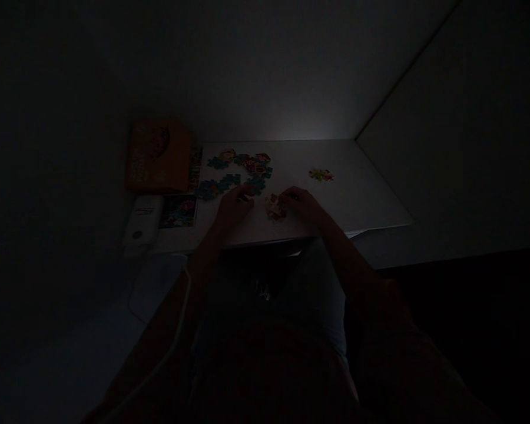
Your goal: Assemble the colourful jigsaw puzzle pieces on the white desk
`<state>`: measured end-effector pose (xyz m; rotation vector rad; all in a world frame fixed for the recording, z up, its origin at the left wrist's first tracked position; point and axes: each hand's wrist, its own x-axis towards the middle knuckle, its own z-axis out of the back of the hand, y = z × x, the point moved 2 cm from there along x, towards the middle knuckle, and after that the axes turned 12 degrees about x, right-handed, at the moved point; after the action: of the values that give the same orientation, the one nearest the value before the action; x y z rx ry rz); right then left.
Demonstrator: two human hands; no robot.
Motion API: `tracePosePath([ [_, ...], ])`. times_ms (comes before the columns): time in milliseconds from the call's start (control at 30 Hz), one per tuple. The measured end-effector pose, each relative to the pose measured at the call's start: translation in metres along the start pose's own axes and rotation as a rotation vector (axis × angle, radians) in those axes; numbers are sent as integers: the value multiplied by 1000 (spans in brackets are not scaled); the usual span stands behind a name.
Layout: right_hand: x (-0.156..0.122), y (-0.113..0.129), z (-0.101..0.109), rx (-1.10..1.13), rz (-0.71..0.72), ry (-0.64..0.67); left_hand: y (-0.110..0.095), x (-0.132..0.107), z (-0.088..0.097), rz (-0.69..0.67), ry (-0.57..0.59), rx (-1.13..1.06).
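The view is very dark. My right hand [304,204] reaches in from the right, its fingertips pinched at the edge of a small heap of pale and reddish jigsaw puzzle pieces [274,207]; the piece between the fingers is hard to make out. My left hand [235,207] is just left of that heap, fingers curved and apart from the thumb, with nothing visible between them. Beyond it lie joined teal puzzle pieces [218,185] and a cluster with red pieces [255,166]. A small red-and-green puzzle cluster [321,174] sits apart on the right.
An orange box [159,156] stands at the left end of the white table [362,200]. In front of it are a white device [145,217] with a cable and a dark, colourful picture sheet [179,211]. Walls border the table behind and at right.
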<state>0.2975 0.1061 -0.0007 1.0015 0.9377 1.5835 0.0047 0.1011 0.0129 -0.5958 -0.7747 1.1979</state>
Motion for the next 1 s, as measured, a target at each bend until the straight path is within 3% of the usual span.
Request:
tracePosePath([
  [100,-5,-12,23,-106,41,-122,1,4,3,92,-84,104],
  [200,-7,-20,31,-81,52,-229,-6,10,1,118,-62,274],
  [433,-8,-20,22,-76,41,-197,-35,40,-11,181,71,630],
  [633,-7,-22,25,-103,50,-148,-29,68,-9,304,243,576],
  [1000,-6,-23,23,-125,47,-137,-15,47,-9,207,163,422],
])
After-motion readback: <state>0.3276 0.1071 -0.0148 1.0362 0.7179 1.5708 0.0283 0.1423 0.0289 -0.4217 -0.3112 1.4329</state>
